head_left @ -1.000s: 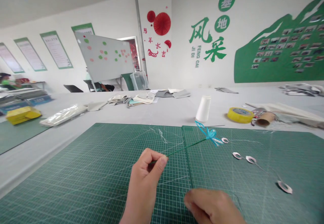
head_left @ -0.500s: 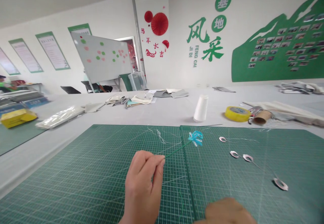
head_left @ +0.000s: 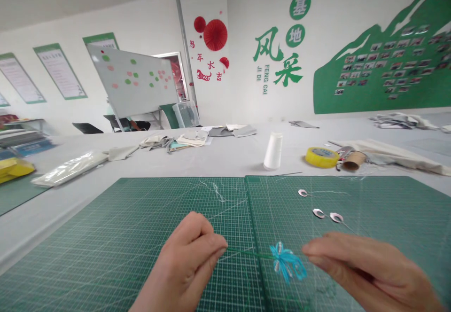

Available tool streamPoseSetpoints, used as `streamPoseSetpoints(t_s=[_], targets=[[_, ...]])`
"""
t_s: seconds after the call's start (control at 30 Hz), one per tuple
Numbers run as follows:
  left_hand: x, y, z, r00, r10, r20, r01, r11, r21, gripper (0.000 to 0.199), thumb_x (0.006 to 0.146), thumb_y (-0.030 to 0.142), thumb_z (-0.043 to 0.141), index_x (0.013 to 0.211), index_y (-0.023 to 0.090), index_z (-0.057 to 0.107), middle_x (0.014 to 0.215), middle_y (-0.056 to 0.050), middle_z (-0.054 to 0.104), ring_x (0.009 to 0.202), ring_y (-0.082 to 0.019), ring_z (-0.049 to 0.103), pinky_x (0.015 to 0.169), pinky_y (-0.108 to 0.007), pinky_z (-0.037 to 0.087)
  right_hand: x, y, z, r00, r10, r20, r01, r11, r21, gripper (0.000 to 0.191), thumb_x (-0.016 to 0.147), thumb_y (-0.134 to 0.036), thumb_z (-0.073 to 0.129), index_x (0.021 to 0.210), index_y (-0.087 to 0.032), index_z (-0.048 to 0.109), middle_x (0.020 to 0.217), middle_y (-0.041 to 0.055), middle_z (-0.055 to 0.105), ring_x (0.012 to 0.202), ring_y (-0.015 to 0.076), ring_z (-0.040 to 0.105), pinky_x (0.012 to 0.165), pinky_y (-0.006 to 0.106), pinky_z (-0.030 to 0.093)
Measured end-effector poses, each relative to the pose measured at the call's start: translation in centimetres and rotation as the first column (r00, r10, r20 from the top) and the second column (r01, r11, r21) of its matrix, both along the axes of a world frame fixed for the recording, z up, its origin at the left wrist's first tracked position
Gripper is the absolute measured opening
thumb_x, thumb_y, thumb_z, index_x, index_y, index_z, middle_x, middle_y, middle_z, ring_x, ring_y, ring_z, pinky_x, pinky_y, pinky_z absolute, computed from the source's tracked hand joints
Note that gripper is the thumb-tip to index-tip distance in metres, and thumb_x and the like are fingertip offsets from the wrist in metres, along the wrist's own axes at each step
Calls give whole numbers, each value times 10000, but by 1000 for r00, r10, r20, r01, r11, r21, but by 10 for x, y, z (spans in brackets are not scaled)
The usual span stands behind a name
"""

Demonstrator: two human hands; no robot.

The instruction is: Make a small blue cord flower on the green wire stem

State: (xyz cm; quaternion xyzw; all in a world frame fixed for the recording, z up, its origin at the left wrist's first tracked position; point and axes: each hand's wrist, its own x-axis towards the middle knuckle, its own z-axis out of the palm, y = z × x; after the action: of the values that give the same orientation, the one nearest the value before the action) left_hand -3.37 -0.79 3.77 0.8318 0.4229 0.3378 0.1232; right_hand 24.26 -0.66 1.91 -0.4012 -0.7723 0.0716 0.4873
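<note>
My left hand [head_left: 192,260] is closed in a pinch on the green stem [head_left: 248,252] of a small blue flower with looped petals. The stem runs nearly level to the right, ending in the flower head [head_left: 287,262], which has whitish strands among the blue loops. My right hand [head_left: 369,267] is beside the petals, thumb and fingertips pressed together. Whether those fingertips hold anything fine is hidden. Both hands are above the green cutting mat [head_left: 158,218].
Small oval pieces with dark centres [head_left: 336,217] and thin tails lie on the mat's right half. Behind stand a white thread cone [head_left: 273,151], a yellow tape roll [head_left: 321,157] and a cardboard tube [head_left: 353,160]. Cloth pieces [head_left: 192,138] lie farther back; loose white thread [head_left: 217,192] rests on the mat.
The flower has come down and nearer, its stem now almost level. My right hand has risen from the bottom edge to beside the petals. The view has shifted slightly right.
</note>
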Motion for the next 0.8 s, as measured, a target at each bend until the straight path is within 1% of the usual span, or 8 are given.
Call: streamPoseSetpoints(t_s=[0.13, 0.23, 0.37, 0.5, 0.57, 0.6, 0.7, 0.8], targets=[[-2, -3, 5, 999, -47, -16, 45, 994, -103, 250, 936, 153, 444, 758, 203, 614, 760, -16, 483, 691, -149, 511, 595, -247, 403, -1, 7, 7, 995, 86, 52, -82, 993, -83, 142, 873, -276, 599, 797, -301, 716, 725, -35, 769, 596, 146, 704, 484, 195, 522], [-4, -5, 9, 994, -110, 18, 111, 976, -188, 232, 903, 144, 494, 723, 199, 629, 749, -5, 475, 664, -132, 506, 571, -230, 385, -1, 10, 5, 996, 83, 19, -79, 985, -154, 137, 860, -297, 619, 773, -288, 724, 704, -30, 757, 576, 148, 686, 483, 202, 518], [-4, -6, 10, 963, -198, 182, 246, 920, -304, 167, 855, 158, 603, 762, 223, 725, 733, 10, 472, 632, -116, 497, 577, -222, 386, 0, 14, -3, 998, 34, -61, -49, 966, -252, 127, 841, -344, 642, 765, -286, 725, 685, -33, 730, 584, 145, 650, 493, 201, 494], [6, -5, 3, 898, -201, 393, 370, 827, -423, 137, 852, 320, 666, 798, 266, 780, 728, 12, 462, 646, -123, 485, 627, -246, 398, -4, 19, -9, 998, 24, -56, -42, 937, -348, 163, 856, -354, 618, 774, -252, 715, 623, -32, 652, 545, 127, 565, 491, 203, 454], [14, -4, -3, 834, -188, 519, 448, 779, -439, 176, 826, 406, 683, 768, 277, 787, 740, 7, 473, 667, -127, 483, 658, -258, 409, -9, 22, -13, 998, 1, -60, -26, 910, -414, 228, 879, -380, 578, 757, -228, 697, 590, -33, 593, 532, 123, 516, 480, 214, 416], [18, -3, -7, 792, -145, 593, 471, 764, -442, 176, 809, 418, 700, 753, 274, 786, 778, -4, 510, 696, -131, 494, 668, -258, 416, -12, 24, -17, 999, -3, -41, -15, 893, -449, 259, 892, -385, 553, 746, -218, 686, 567, -39, 553, 520, 120, 486, 475, 219, 395], [27, -1, -14, 594, 96, 799, 545, 682, -488, 132, 791, 358, 735, 742, 237, 749, 895, -13, 609, 674, -101, 551, 623, -226, 442, -24, 28, -28, 997, 9, 73, 29, 859, -512, 286, 909, -345, 513, 714, -195, 658, 537, -54, 475, 515, 116, 444, 485, 226, 368], [32, 3, -17, 396, 343, 851, 582, 623, -522, 110, 798, 282, 743, 738, 196, 708, 882, -13, 680, 734, -109, 640, 698, -219, 495, -34, 31, -36, 987, 39, 154, 47, 855, -517, 278, 901, -280, 510, 676, -191, 647, 563, -43, 521, 545, 127, 492, 504, 233, 390]])
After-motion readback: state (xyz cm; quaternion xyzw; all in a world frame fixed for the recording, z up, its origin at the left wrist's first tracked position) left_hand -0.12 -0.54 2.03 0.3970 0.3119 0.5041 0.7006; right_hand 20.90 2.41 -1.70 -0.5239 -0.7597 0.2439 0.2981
